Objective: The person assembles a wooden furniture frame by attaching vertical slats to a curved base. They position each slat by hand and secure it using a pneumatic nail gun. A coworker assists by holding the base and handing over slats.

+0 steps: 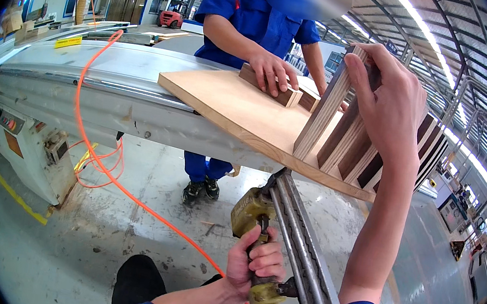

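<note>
My left hand point(257, 260) is wrapped round the handle of a yellow-green pneumatic nail gun point(246, 213) with a long metal magazine. The gun's nose meets the lower edge of a pale wooden board point(225, 104), seemingly from beneath. My right hand point(392, 100) grips the top of an upright plywood strip point(324, 110), thumb on its near side. This strip stands on the board, first in a row of several dark-faced strips point(345, 137). Across the board, a co-worker's hand point(274, 74) rests on a short wood block point(281, 93).
The board overhangs a long grey machine table point(40, 75). An orange air hose point(124, 183) loops over the table and down to the gun. A control box point(19, 143) stands at the left. A co-worker in blue point(245, 12) faces me; a red forklift point(172, 17) is behind.
</note>
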{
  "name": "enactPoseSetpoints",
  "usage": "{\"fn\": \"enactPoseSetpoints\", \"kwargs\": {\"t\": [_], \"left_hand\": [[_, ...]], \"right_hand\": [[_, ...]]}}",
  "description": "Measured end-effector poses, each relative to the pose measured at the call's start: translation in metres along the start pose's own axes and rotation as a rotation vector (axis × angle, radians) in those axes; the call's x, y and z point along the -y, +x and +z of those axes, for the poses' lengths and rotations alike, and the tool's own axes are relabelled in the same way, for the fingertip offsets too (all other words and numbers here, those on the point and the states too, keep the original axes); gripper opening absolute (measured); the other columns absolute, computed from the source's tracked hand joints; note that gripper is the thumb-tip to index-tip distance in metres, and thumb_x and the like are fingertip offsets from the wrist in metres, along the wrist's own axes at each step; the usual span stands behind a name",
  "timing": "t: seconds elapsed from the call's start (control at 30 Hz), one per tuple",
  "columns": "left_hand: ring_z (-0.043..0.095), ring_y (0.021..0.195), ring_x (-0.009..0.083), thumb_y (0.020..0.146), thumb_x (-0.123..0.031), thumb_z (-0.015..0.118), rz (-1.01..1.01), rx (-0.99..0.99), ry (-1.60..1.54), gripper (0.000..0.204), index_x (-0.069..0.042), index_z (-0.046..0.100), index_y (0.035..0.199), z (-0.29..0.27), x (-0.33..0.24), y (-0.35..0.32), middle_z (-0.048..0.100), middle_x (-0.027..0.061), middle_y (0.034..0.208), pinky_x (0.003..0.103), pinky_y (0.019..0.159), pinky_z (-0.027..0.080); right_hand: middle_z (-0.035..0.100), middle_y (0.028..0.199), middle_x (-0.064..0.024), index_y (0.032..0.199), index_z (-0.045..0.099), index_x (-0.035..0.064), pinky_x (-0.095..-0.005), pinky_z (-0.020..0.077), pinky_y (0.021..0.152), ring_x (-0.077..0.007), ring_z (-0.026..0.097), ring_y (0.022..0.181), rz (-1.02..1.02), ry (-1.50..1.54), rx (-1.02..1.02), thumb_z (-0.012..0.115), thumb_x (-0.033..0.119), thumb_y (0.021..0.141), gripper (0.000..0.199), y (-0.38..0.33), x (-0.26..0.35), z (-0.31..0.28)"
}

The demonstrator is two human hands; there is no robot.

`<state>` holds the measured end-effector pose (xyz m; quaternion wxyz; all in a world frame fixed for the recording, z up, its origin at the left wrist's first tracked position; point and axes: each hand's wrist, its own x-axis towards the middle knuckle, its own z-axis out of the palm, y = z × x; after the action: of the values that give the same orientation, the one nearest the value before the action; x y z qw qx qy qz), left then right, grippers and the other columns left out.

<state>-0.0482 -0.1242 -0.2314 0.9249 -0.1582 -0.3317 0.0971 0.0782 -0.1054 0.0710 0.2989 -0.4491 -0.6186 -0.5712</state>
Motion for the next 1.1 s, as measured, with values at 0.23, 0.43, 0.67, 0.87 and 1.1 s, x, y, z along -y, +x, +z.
{"fn": "enactPoseSetpoints", "kwargs": {"t": [0.23,0.43,0.67,0.87,1.1], "left_hand": [[0.039,0.055,0.0056,0.109,-0.033,0.057,0.123,-0.114,0.053,0.026,-0.014,0.069,0.123,0.015,-0.003,-0.017,0.038,-0.0081,0.066,0.025,0.058,0.04],[0.04,0.054,0.0057,0.108,-0.034,0.057,0.449,-0.118,0.441,0.029,-0.013,0.067,0.127,0.069,-0.027,-0.053,0.039,-0.0073,0.065,0.025,0.057,0.043],[0.046,0.059,0.008,0.11,-0.033,0.054,0.858,-0.012,1.118,0.031,-0.011,0.057,0.131,0.147,-0.02,-0.104,0.047,-0.0044,0.071,0.027,0.062,0.047],[0.056,0.061,0.0123,0.101,-0.022,0.06,1.286,-0.437,1.933,0.019,-0.006,0.051,0.094,0.224,0.007,-0.104,0.054,0.0031,0.076,0.03,0.057,0.05],[0.069,0.084,0.0258,0.094,-0.009,0.062,1.414,-0.633,3.165,0.044,0.003,0.054,0.136,0.309,-0.013,-0.099,0.069,0.014,0.098,0.038,0.08,0.056]], "right_hand": [[0.073,0.079,-0.0111,0.102,0.074,0.0081,-0.0418,0.0513,0.066,-0.0294,0.071,0.07,0.034,0.017,0.063,0.071,0.038,0.099,0.031,0.0,0.005,-0.002],[0.074,0.086,-0.0109,0.101,0.072,0.008,-0.0433,0.0541,0.073,-0.0307,0.073,0.081,0.048,-0.014,0.026,0.07,0.037,0.099,0.029,0.002,0.003,-0.01],[0.074,0.087,-0.0116,0.095,0.07,0.0069,-0.0436,0.0552,0.074,-0.03,0.073,0.08,0.049,0.014,0.02,0.071,0.036,0.097,0.029,-0.005,0.004,-0.006],[0.072,0.085,-0.011,0.096,0.067,0.006,-0.0427,0.0532,0.079,-0.0304,0.072,0.084,0.042,0.084,0.048,0.073,0.037,0.094,0.031,-0.011,-0.005,-0.011],[0.071,0.084,-0.0092,0.094,0.066,0.0078,-0.0407,0.0534,0.08,-0.0279,0.072,0.082,0.053,0.099,0.018,0.075,0.036,0.092,0.029,-0.007,-0.001,-0.013]]}}
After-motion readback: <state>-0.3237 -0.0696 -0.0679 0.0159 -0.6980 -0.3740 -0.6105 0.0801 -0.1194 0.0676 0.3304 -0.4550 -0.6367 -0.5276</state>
